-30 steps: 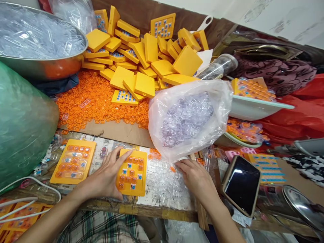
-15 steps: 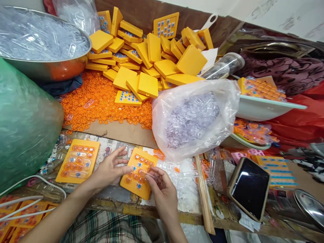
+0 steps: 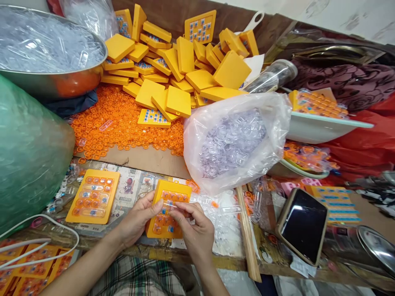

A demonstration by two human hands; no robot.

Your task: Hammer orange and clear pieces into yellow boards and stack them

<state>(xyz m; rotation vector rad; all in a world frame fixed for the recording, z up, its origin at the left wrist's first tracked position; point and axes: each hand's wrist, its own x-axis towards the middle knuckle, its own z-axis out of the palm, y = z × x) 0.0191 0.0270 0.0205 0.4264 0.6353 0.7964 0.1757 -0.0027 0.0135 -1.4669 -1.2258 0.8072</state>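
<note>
In front of me a yellow plastic case [image 3: 187,190] lies slightly turned, its face set with orange rings, small blue pieces and clear covers. My left hand [image 3: 140,216] grips its left edge, thumb on the face. Over the right half, my right hand [image 3: 196,222] has thumb and forefinger pinched on a small clear plastic cover [image 3: 169,204] against the case; the fingers partly hide it. To the left, a second yellow case [image 3: 94,196] filled with orange rings and clear covers lies flat on the printed sheet.
Behind are loose orange rings [image 3: 123,131] and piled yellow cases [image 3: 179,102]. An open plastic bag [image 3: 237,139] of clear pieces stands right of centre, a metal basin [image 3: 52,74] back left. A wooden stick [image 3: 247,234] and dark-screened device [image 3: 304,226] lie right; a green bag [image 3: 31,156] bulges left.
My left hand has moved right and closed on the case's left edge. The case has turned straighter. My right fingers have shifted left across its face with the clear cover.
</note>
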